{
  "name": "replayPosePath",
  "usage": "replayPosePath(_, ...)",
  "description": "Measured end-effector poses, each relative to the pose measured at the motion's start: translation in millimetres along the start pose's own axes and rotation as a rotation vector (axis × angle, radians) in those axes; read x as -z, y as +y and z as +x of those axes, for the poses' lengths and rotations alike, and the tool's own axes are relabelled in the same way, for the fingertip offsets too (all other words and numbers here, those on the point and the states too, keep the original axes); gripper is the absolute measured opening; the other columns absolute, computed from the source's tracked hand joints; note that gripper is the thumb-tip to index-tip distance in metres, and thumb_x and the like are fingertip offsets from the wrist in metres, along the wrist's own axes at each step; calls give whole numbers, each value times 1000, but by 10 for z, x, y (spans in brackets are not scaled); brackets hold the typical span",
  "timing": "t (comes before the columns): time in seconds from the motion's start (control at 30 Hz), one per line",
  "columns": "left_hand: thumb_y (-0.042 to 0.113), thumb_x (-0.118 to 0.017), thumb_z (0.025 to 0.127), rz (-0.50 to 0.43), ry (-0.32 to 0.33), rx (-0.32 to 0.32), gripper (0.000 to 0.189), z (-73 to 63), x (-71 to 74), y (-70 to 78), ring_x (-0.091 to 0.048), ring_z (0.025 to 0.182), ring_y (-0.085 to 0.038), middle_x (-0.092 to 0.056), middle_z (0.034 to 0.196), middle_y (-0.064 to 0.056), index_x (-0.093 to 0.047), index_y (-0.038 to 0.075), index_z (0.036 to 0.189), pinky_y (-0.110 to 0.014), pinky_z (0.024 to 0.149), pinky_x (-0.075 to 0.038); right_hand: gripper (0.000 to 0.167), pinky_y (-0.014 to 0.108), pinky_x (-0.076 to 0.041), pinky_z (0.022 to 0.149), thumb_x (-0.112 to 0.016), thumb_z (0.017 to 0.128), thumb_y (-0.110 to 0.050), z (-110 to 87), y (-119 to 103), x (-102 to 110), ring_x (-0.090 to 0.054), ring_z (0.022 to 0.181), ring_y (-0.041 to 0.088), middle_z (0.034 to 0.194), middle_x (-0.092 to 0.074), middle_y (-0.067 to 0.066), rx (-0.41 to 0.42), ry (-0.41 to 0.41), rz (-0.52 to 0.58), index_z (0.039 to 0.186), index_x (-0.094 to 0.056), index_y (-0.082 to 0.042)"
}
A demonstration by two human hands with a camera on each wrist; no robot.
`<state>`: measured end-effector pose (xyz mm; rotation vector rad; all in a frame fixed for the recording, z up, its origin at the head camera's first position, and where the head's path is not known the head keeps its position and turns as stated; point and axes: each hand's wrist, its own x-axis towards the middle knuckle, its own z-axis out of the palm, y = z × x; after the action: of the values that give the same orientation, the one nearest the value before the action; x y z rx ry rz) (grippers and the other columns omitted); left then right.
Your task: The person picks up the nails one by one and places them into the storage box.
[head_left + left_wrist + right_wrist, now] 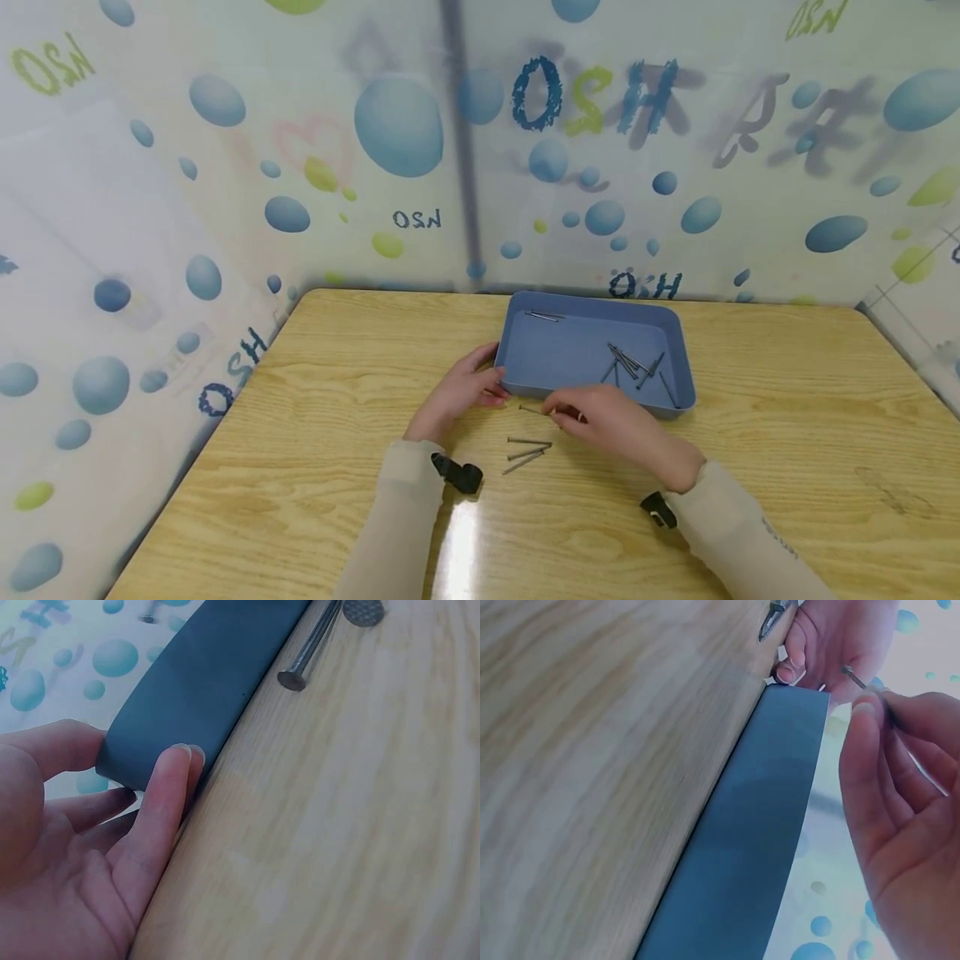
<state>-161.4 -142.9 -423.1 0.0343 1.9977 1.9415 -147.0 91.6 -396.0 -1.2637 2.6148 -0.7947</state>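
Observation:
A shallow blue tray (577, 346) stands on the wooden table, several nails (630, 360) lying inside it, mostly toward its right end. At the tray's front left corner, my left hand (467, 387) holds the walls, its fingers on both sides of the corner (124, 761). My right hand (611, 421) pinches one nail (531, 409) between thumb and fingertips, just in front of the tray's front wall. In the right wrist view the head end of that nail (853, 677) sticks out past the fingertips. Three loose nails (529, 442) lie on the table between the hands.
The wooden table (360, 375) meets a patterned backdrop (322, 167) behind the tray and at the left. A black wrist strap (459, 475) is on the left sleeve, another strap (658, 510) on the right. Light glares off the table near the front.

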Motion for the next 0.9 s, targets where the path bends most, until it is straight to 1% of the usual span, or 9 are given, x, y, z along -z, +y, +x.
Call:
replayPosePath(0.07, 10, -48, 91, -3, 0, 2, 58, 4, 1, 1, -55, 89, -42, -40, 128, -22, -21, 8, 142, -43, 76, -50, 16, 21, -43, 57, -54, 89, -13, -4, 17, 15, -48, 65, 1, 87, -61, -5, -8, 28, 11, 101, -64, -15)
replayPosePath(0.13, 9, -48, 91, -3, -4, 3, 58, 7, 1, 2, -55, 89, -42, -38, 132, -21, -21, 8, 142, -43, 76, -50, 16, 21, -43, 58, -53, 89, -12, -9, 41, 27, -47, 65, 2, 88, -61, -5, -11, 67, 19, 99, -64, -16)
replayPosePath(0.27, 10, -48, 91, 1, -7, 5, 58, 8, 3, 1, -55, 90, -41, -34, 136, -18, -20, 8, 143, -43, 76, -50, 19, 22, -41, 55, -50, 90, -9, -18, 99, 48, -45, 61, 3, 85, -59, -6, -20, 144, 30, 95, -66, -18)
replayPosePath(0.4, 9, -47, 91, -3, -9, 0, 58, 7, 5, -1, -55, 90, -42, -30, 140, -15, -20, 7, 143, -44, 77, -50, 20, 23, -42, 56, -50, 89, -10, -22, 169, 66, -47, 61, 3, 84, -58, -6, -60, 182, 40, 93, -68, -19)
replayPosePath(0.5, 9, -47, 91, -2, -10, -2, 58, 5, 3, 0, -55, 90, -41, -28, 141, -14, -20, 7, 143, -43, 77, -50, 19, 24, -45, 59, -51, 89, -12, -32, 224, 81, -52, 66, 3, 87, -59, -7, -138, 205, 75, 93, -68, -20)
replayPosePath(0.63, 10, -47, 91, 0, -11, 3, 58, -1, 2, 6, -55, 91, -41, -27, 142, -12, -20, 7, 143, -44, 77, -49, 19, 27, -46, 58, -50, 89, -14, -60, 287, 116, -55, 70, 8, 89, -60, -5, -234, 240, 138, 95, -68, -18)
replayPosePath(0.73, 10, -48, 92, -2, -13, 9, 58, -5, 4, 4, -55, 92, -41, -28, 142, -11, -20, 8, 143, -44, 78, -49, 21, 30, -45, 57, -49, 90, -16, -80, 335, 137, -56, 72, 11, 90, -60, -3, -280, 252, 168, 98, -68, -17)
replayPosePath(0.9, 11, -48, 91, -6, -16, 5, 59, -4, 9, 3, -55, 92, -41, -28, 141, -12, -20, 8, 143, -44, 78, -49, 24, 32, -45, 60, -48, 92, -25, -89, 435, 145, -57, 74, 11, 92, -62, -1, -349, 262, 215, 106, -66, -17)
